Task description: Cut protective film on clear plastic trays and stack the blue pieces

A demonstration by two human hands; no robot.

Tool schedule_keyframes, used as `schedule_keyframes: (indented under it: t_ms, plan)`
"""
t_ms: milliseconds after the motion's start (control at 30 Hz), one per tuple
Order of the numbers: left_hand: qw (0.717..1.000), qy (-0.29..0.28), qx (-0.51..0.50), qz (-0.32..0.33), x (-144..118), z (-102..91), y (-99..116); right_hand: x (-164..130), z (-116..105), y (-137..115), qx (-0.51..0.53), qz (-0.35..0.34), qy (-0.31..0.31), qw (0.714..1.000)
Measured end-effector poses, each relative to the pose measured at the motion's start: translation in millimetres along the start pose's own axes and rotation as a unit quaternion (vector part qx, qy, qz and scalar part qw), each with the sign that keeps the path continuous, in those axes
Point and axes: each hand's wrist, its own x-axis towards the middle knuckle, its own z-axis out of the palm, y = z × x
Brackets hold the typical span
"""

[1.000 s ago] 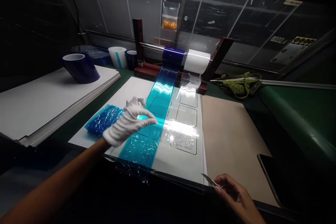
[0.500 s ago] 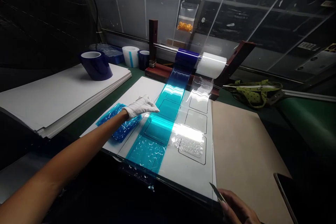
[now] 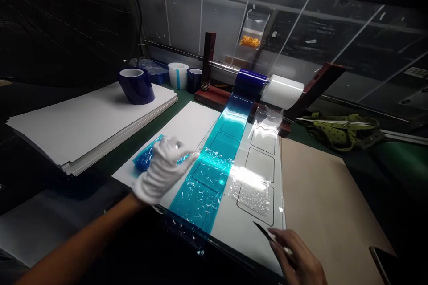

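Note:
My left hand [image 3: 163, 169], in a white glove, reaches to the left edge of a strip of translucent blue film [image 3: 203, 182]. Its thumb and forefinger look pinched together at that edge. The strip runs down from a dark blue roll [image 3: 251, 81] over a white sheet with black rounded outlines; its lower part is bubbly and hangs past the front edge. In my bare right hand [image 3: 297, 258] is a slim knife [image 3: 262, 230], its dark tip pointing up and left above the sheet's front. Crumpled blue film [image 3: 143, 160] lies partly behind the glove.
A clear film roll [image 3: 282, 91] shares the dark red stand's [image 3: 209, 60] rod. To the left is a stack of white sheets [image 3: 67, 124] bearing another blue roll [image 3: 137, 87]. Brown board [image 3: 321, 182], a phone [image 3: 383, 258] and a green dotted bag [image 3: 341, 129] lie right.
My left hand has come nearer to me along the film edge, and bubbles reach farther up the strip. My right hand and the knife have moved slightly up and inward. The view has shifted.

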Motion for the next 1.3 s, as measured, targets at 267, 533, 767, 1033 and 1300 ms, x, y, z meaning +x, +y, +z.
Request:
schedule_keyframes:
  t_ms: [267,533,767,1033,1300]
  plan:
    - [0.996,-0.004,0.085,0.038,-93,32.1,-9,93,81,-95,-0.254,-0.137,-0.106,0.952]
    - [0.997,0.0,0.078,-0.015,-107,43.5,-10,133,134,-125,-0.306,-0.174,-0.139,0.926]
    - [0.987,-0.009,-0.024,-0.16,-122,42.6,-17,124,111,-112,-0.334,-0.168,-0.158,0.914]
    - [0.873,-0.138,-0.228,-0.408,-156,8.9,-19,78,45,-59,-0.377,-0.122,-0.157,0.905]
    - [0.742,-0.19,-0.456,-0.452,-143,7.7,14,32,6,-19,-0.315,-0.068,-0.082,0.943]
